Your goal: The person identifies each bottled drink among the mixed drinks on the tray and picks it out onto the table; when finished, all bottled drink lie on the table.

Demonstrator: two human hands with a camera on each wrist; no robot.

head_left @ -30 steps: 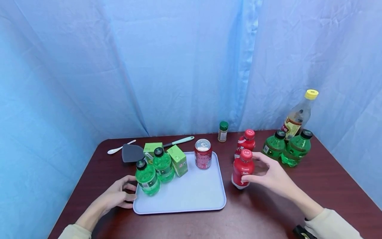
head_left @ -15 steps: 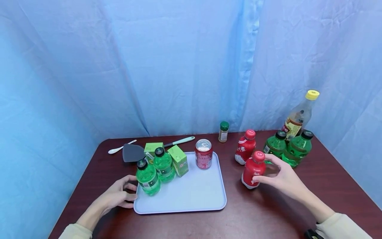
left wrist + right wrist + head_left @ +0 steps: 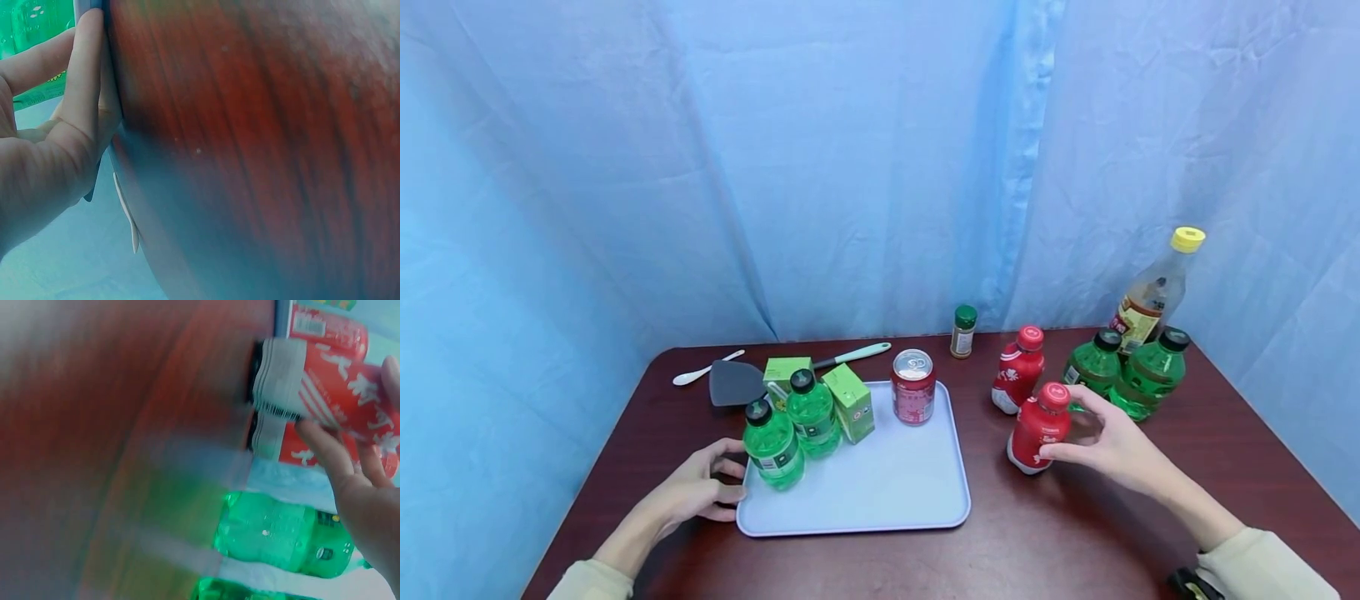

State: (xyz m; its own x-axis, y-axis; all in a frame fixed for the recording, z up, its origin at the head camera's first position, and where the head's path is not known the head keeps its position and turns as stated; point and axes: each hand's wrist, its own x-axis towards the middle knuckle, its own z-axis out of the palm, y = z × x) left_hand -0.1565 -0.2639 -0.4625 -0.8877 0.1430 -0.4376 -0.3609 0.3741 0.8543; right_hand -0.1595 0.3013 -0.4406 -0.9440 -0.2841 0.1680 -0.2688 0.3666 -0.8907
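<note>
At the tray's left edge rests my left hand (image 3: pixel 700 485), its fairly straight fingers (image 3: pixel 84 75) touching the rim of the pale tray (image 3: pixel 898 492). My right hand (image 3: pixel 1120 442) grips a red bottle (image 3: pixel 1039 429) right of the tray, thumb on the near side and fingers behind. Its base appears to be on the table. Just behind it stands a second red bottle (image 3: pixel 1018 371). On the tray are two green bottles, one in front (image 3: pixel 772 450) and one behind (image 3: pixel 812 417), a green carton (image 3: pixel 850 404) and a red can (image 3: pixel 913 392).
At right stand two more green bottles, one left (image 3: pixel 1093 362) and one right (image 3: pixel 1152 375), before a yellow-capped bottle (image 3: pixel 1150 296). A spice jar (image 3: pixel 962 333), dark spatula (image 3: pixel 735 383), white spoon (image 3: pixel 700 373) and another green carton (image 3: pixel 786 369) are along the back.
My right hand has moved right with the red bottle, away from the tray, mostly in the first half second. The left hand has stayed at the tray's edge.
</note>
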